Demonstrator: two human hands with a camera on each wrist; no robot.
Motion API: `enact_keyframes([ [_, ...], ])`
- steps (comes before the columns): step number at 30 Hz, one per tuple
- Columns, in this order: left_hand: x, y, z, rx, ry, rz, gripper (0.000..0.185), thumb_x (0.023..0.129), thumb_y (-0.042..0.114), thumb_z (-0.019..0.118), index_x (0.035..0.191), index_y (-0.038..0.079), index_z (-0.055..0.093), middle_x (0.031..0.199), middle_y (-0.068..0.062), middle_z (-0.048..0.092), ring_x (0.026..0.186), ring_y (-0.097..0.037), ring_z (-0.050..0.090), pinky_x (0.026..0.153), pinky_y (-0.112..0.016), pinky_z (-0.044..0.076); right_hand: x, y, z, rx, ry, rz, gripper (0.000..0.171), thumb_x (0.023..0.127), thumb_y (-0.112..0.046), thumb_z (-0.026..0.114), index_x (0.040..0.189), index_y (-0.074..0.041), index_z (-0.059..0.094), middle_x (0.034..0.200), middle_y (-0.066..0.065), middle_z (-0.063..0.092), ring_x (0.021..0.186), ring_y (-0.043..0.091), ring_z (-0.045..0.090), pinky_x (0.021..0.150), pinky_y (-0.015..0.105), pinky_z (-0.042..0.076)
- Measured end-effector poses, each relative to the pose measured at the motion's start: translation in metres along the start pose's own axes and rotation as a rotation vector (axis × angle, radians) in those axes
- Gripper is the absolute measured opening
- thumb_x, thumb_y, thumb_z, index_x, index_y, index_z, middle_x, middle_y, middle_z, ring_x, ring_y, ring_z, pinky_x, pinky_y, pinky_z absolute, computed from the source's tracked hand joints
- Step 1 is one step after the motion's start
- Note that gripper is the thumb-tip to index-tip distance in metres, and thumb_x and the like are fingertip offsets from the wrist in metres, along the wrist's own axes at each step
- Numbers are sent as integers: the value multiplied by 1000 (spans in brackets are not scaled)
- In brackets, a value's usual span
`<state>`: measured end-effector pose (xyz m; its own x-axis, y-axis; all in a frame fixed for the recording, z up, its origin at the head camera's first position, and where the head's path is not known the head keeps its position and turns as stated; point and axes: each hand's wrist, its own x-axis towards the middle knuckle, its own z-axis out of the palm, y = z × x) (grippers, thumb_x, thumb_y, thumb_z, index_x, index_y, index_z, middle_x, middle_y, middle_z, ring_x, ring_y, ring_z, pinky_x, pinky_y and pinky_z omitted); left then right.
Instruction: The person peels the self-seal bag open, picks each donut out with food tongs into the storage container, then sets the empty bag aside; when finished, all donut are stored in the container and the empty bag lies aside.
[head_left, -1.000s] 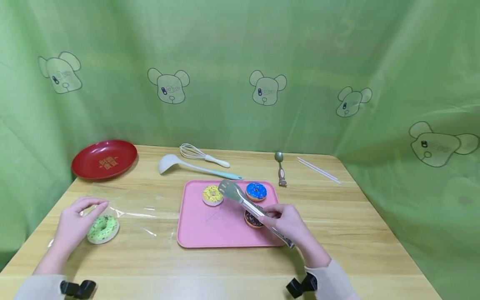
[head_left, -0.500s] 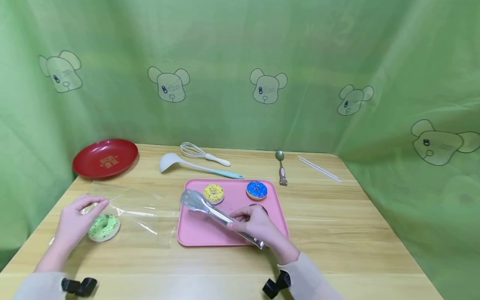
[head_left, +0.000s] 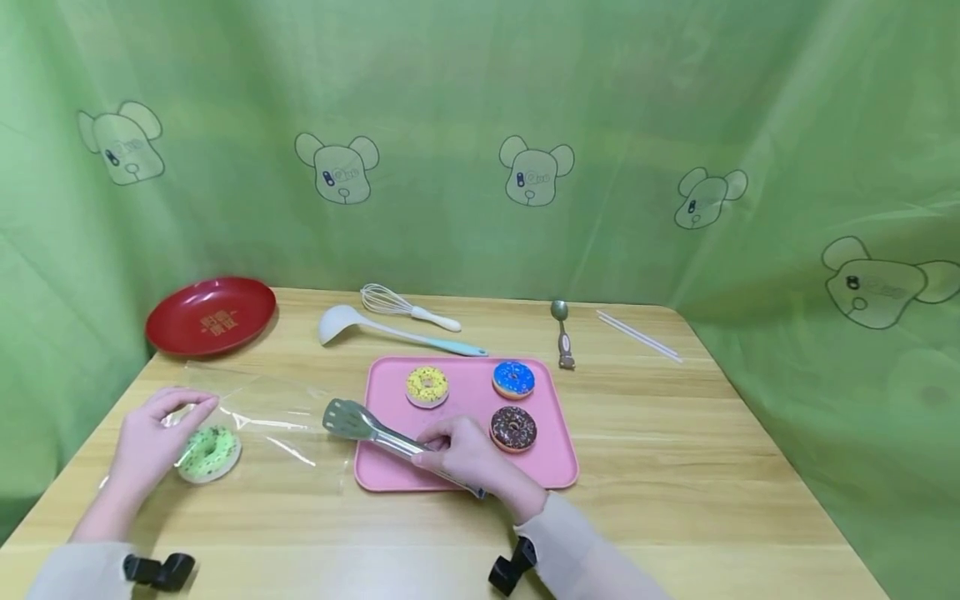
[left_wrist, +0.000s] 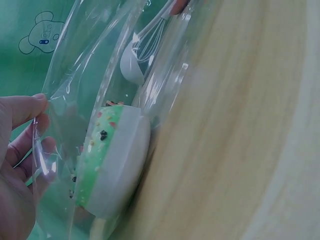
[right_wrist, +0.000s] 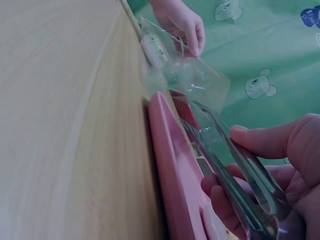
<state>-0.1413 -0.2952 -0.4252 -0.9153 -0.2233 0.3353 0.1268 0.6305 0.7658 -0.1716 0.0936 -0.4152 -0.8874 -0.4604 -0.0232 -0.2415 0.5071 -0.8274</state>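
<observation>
Left hand (head_left: 153, 437) pinches the clear plastic bag (head_left: 262, 417) open at its edge, green donut (head_left: 208, 452) lying inside it on the table (head_left: 675, 467). Right hand (head_left: 468, 454) grips metal tongs (head_left: 375, 432), which have swung left from over the pink tray (head_left: 558, 475) w/ nothing in their tips. They now point at the bag, so prob. a move toward the green donut, w/ yellow (head_left: 427, 386), blue (head_left: 513, 379) & choc donuts (head_left: 513, 428) on the tray.
</observation>
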Motion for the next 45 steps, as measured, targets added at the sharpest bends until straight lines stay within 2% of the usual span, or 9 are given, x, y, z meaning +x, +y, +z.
enact_keyframes([
  [5,-2,0,1,-38,-12,-9,34,89,29,63,105,-1,64,96,23,53,96,15,39,98,-57,32,6,-2,12,-6,5,21,20,76,-15,76,92,-5,71,70,-2,60,62,12,53,55,24,47],
  [11,-1,-2,1,-48,-12,-4,34,89,28,63,106,-2,64,95,23,52,94,14,40,93,-63,31,12,-12,23,33,-39,15,18,75,-15,76,89,-6,71,68,-3,61,57,9,53,50,22,45],
  [14,0,0,2,-50,-15,-4,34,89,28,64,105,-1,64,94,24,53,93,14,40,94,-63,30,15,-19,27,46,-63,0,17,74,-15,77,87,-6,72,67,-4,61,56,8,52,51,21,45],
  [20,3,1,3,-101,-25,8,33,88,27,66,104,-2,64,95,24,54,99,13,38,104,-61,19,23,-30,38,78,-109,6,21,74,-17,78,90,-5,72,72,-5,64,61,6,55,58,20,47],
  [25,2,-1,2,-110,-31,-7,35,87,28,66,105,-2,64,98,23,53,111,1,39,107,-59,14,29,-41,48,94,-128,22,22,74,-18,78,89,-3,71,72,-5,65,62,5,56,59,19,48],
  [28,1,-2,2,-106,-34,-17,35,87,29,66,106,-1,64,99,23,53,121,-11,38,107,-58,13,31,-50,55,110,-122,68,25,73,-18,79,91,-3,71,72,-5,64,62,6,56,59,20,49],
  [36,-3,-3,2,-91,-19,10,30,87,26,67,102,0,66,96,23,54,125,-29,38,107,-58,15,39,-63,69,115,-134,134,25,71,-19,81,90,-6,72,76,-6,64,71,7,55,65,21,47],
  [42,-3,-3,1,-79,-16,5,30,87,27,67,102,1,67,99,15,59,122,-22,41,107,-56,18,45,-60,76,130,-146,156,20,70,-19,82,85,-10,73,82,-7,65,82,7,56,75,22,47],
  [45,-1,-4,-2,-86,-31,-20,33,87,29,67,104,2,66,106,11,58,126,-34,38,107,-58,17,48,-58,77,152,-146,171,20,70,-19,81,85,-9,72,83,-6,65,84,9,56,76,23,47],
])
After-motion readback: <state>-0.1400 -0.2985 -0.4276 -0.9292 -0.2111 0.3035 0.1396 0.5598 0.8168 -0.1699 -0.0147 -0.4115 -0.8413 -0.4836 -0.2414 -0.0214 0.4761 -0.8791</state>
